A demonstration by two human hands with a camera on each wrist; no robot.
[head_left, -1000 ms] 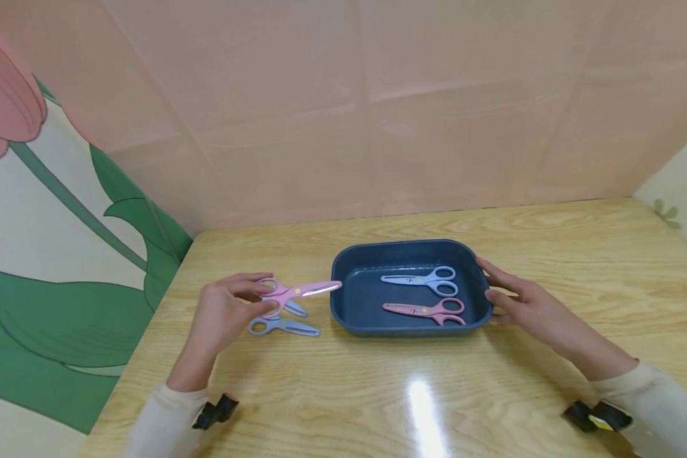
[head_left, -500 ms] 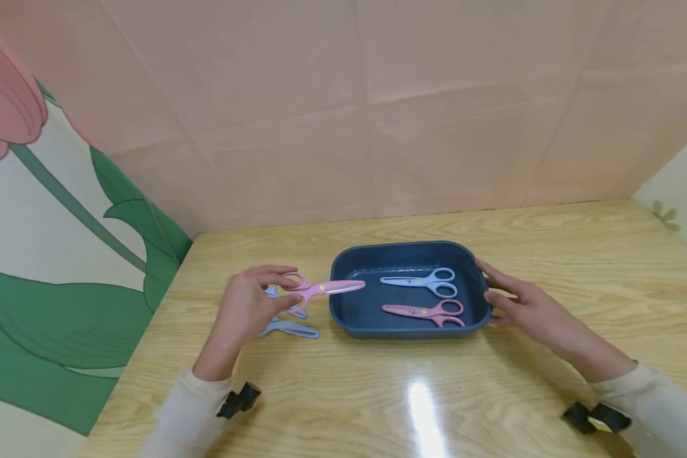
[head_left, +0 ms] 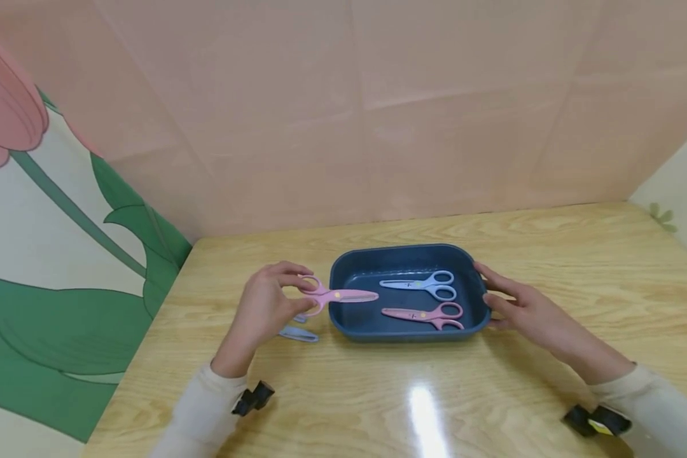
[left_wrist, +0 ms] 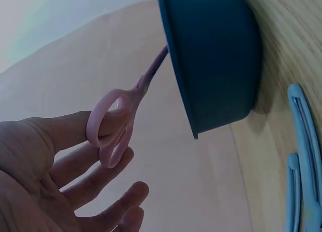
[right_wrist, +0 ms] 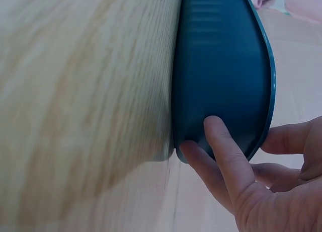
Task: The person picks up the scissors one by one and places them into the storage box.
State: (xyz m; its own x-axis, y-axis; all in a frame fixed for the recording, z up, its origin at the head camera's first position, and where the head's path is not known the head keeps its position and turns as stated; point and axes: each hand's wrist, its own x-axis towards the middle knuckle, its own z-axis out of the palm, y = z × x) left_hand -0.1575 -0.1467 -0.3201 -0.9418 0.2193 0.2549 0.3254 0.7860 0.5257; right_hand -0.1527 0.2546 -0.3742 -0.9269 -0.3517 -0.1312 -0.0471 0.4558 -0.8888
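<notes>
My left hand [head_left: 267,305] pinches a pair of pink scissors [head_left: 346,296] by the handle loops. The blades point right, over the left rim of a dark blue rectangular bin [head_left: 401,334]. In the left wrist view, the scissors' tip [left_wrist: 160,58] overlaps the bin's edge. Inside the bin lie blue scissors [head_left: 426,285] and, nearer to me, another pink pair [head_left: 429,315]. With fairly straight fingers, my right hand [head_left: 529,315] touches the bin's right end. In the right wrist view, fingertips [right_wrist: 215,125] rest on the outer wall and the thumb is at the rim.
Light blue scissors [head_left: 299,334] lie on the wooden table [head_left: 332,407], left of the bin and partly hidden under my left hand. A pink covering [head_left: 355,127] rises behind the table. A flower-patterned panel [head_left: 63,305] stands at the left.
My left hand has carried the pink scissors to the right, from above the blue ones until their blades overlap the bin. The right hand has stayed at the bin's end.
</notes>
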